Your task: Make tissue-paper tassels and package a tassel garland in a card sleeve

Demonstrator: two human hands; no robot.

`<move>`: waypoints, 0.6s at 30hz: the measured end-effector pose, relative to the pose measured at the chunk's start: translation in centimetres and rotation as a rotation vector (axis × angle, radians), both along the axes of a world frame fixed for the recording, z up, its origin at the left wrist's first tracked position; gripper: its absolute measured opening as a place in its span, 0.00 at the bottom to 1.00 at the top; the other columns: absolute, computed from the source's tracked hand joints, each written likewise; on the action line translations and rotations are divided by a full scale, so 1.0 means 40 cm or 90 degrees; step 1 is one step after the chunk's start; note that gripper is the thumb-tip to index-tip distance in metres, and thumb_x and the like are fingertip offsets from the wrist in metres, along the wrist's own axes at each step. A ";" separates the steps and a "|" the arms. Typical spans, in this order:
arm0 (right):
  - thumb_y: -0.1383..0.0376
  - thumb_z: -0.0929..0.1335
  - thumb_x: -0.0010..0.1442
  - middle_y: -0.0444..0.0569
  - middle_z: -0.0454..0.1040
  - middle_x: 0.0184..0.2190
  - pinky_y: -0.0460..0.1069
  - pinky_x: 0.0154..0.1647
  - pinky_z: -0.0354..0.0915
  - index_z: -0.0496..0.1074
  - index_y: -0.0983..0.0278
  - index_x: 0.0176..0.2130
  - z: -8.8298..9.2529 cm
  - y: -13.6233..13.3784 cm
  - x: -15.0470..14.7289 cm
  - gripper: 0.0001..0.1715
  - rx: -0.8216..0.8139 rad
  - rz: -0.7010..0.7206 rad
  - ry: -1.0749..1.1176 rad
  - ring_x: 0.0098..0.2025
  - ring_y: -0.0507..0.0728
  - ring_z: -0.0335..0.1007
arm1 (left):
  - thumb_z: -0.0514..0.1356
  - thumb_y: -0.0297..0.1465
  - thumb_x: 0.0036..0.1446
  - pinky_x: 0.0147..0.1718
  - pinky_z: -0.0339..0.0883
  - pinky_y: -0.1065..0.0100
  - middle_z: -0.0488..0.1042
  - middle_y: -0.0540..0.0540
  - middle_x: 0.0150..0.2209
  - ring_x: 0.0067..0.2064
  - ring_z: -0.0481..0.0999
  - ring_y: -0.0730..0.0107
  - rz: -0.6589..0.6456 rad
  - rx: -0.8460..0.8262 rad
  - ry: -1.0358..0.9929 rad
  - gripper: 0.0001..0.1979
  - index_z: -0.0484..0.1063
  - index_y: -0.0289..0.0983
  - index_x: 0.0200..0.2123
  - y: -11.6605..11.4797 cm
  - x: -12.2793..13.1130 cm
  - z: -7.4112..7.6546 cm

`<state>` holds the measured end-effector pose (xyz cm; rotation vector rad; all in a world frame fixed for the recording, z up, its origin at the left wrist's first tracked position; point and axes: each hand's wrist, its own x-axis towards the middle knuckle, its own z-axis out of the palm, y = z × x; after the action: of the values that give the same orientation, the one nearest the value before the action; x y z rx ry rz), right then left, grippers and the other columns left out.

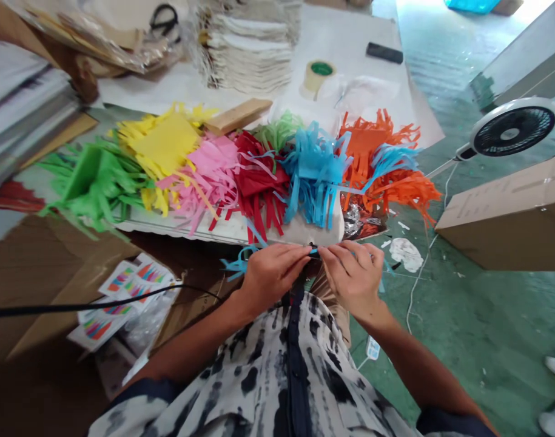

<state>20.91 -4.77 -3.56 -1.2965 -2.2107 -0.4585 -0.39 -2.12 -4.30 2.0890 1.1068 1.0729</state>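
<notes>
My left hand [276, 271] and my right hand [353, 273] meet at the table's front edge, fingertips close together. Both pinch a blue fringed paper strip [235, 265], whose cut ends stick out beyond each hand. Something small and dark shows between the fingertips, too small to name. Behind the hands lies a row of fringed paper bundles: green [93, 179], yellow [165, 139], pink [213, 167], dark red [259, 173], light blue [317, 167] and orange [366, 142]. A loose blue tuft [393, 161] rests on the orange paper.
A wooden block [238, 116], tape roll [320, 74], black object [384, 53] and pale stack [250, 51] lie farther back. Black scissors [164, 19] are at the upper left. A fan [514, 130] and cardboard box [509, 212] stand right. A black cable [99, 305] crosses the lower left.
</notes>
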 end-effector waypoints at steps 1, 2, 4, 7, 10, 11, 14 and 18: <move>0.68 0.71 0.70 0.44 0.86 0.41 0.58 0.52 0.58 0.77 0.60 0.50 0.010 0.004 0.002 0.09 0.022 -0.003 0.008 0.48 0.58 0.76 | 0.63 0.35 0.69 0.49 0.76 0.62 0.86 0.43 0.47 0.47 0.85 0.60 0.013 -0.115 -0.074 0.12 0.84 0.40 0.50 -0.001 0.005 0.016; 0.68 0.71 0.70 0.44 0.86 0.40 0.58 0.52 0.58 0.77 0.59 0.50 0.019 0.007 0.004 0.09 0.042 -0.003 0.015 0.48 0.58 0.76 | 0.65 0.37 0.67 0.47 0.77 0.63 0.86 0.43 0.45 0.45 0.85 0.61 0.015 -0.239 -0.143 0.13 0.85 0.40 0.49 0.000 0.008 0.029; 0.67 0.71 0.69 0.43 0.86 0.40 0.58 0.51 0.58 0.77 0.58 0.50 0.035 0.014 0.004 0.10 0.077 0.002 0.026 0.47 0.58 0.77 | 0.69 0.41 0.62 0.40 0.77 0.66 0.87 0.43 0.40 0.39 0.85 0.63 -0.006 -0.481 -0.264 0.14 0.86 0.40 0.46 0.006 0.013 0.049; 0.67 0.73 0.67 0.42 0.86 0.38 0.58 0.51 0.59 0.77 0.57 0.49 0.053 0.022 -0.003 0.11 0.116 0.006 0.047 0.45 0.58 0.78 | 0.76 0.42 0.51 0.31 0.73 0.71 0.84 0.45 0.31 0.30 0.80 0.70 -0.049 -0.737 -0.405 0.17 0.87 0.37 0.40 0.019 0.015 0.060; 0.68 0.74 0.65 0.42 0.85 0.36 0.58 0.51 0.61 0.77 0.57 0.46 0.065 0.034 -0.020 0.10 0.097 0.000 0.132 0.43 0.58 0.79 | 0.79 0.42 0.46 0.31 0.72 0.72 0.82 0.47 0.29 0.28 0.79 0.72 -0.069 -0.812 -0.470 0.19 0.86 0.36 0.36 0.027 0.017 0.063; 0.68 0.74 0.65 0.42 0.85 0.36 0.58 0.51 0.62 0.77 0.57 0.45 0.068 0.040 -0.027 0.09 0.068 0.000 0.185 0.43 0.58 0.79 | 0.79 0.42 0.46 0.31 0.71 0.72 0.82 0.47 0.28 0.28 0.78 0.73 -0.073 -0.805 -0.469 0.18 0.85 0.36 0.35 0.030 0.018 0.065; 0.67 0.73 0.66 0.42 0.83 0.35 0.56 0.49 0.66 0.79 0.57 0.40 0.069 0.063 -0.043 0.03 -0.121 -0.004 0.418 0.41 0.56 0.78 | 0.78 0.41 0.48 0.31 0.69 0.73 0.79 0.49 0.28 0.28 0.75 0.76 -0.062 -0.715 -0.451 0.15 0.84 0.36 0.32 0.042 0.024 0.076; 0.57 0.75 0.64 0.42 0.82 0.32 0.51 0.37 0.68 0.82 0.57 0.37 0.051 0.103 -0.056 0.07 -0.404 -0.008 0.719 0.34 0.54 0.76 | 0.76 0.36 0.51 0.46 0.70 0.72 0.81 0.48 0.40 0.43 0.78 0.71 -0.029 -0.533 -0.448 0.10 0.84 0.37 0.31 0.069 0.033 0.095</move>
<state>18.66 -0.66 -1.52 -1.3444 -1.3555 0.8649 0.93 0.64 -0.51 0.9635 0.9010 0.9632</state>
